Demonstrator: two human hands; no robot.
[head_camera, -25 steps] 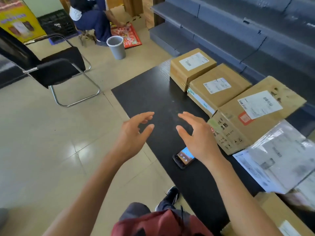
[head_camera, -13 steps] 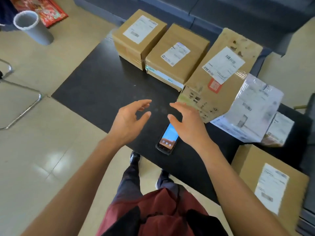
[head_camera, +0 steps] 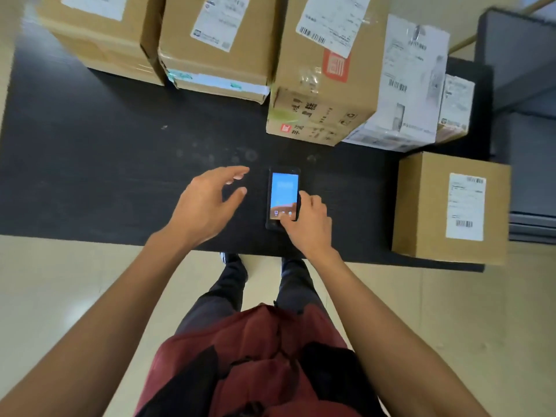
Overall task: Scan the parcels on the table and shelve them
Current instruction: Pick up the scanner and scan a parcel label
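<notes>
Our right hand (head_camera: 307, 225) curls its fingers round the lit handheld scanner (head_camera: 283, 197) lying on the black table (head_camera: 90, 176); our left hand (head_camera: 207, 206) hovers beside it, fingers spread, holding nothing; cardboard parcels (head_camera: 325, 64) line the far edge, one box (head_camera: 451, 206) sits right; beige tiled floor (head_camera: 60, 296) below.

The person wears a dark red top (head_camera: 264, 350) with black patches, dark trousers (head_camera: 228, 293), black shoes (head_camera: 228, 258), arms bare.
</notes>
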